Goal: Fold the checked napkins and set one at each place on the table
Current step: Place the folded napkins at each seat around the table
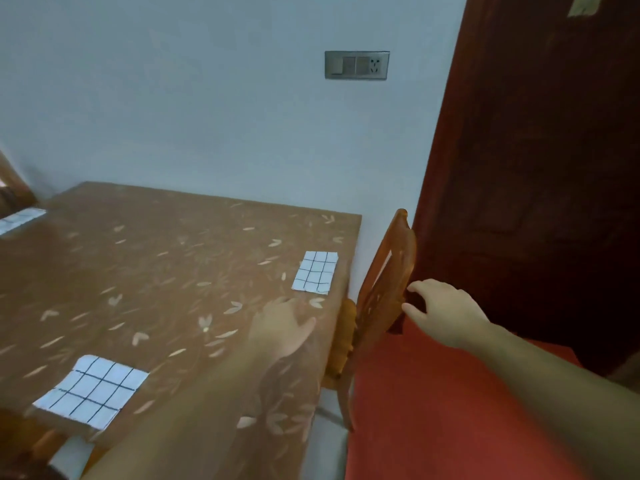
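Three folded white napkins with black checks lie on the brown leaf-patterned table [166,258]: one near the front edge [91,389], one by the right edge [316,271], and one at the far left [20,218], blurred. My left hand [282,327] hovers blurred over the table near the right-edge napkin, fingers spread, holding nothing. My right hand [445,311] reaches to the back of the wooden chair [388,282] with its fingertips at the chair's top rail; whether it grips the rail is unclear.
The chair stands tucked against the table's right side. A dark red door [536,168] is right behind it. The floor [433,410] is red. A switch and socket plate [356,65] is on the pale wall. Another chair's edge [10,181] shows at the far left.
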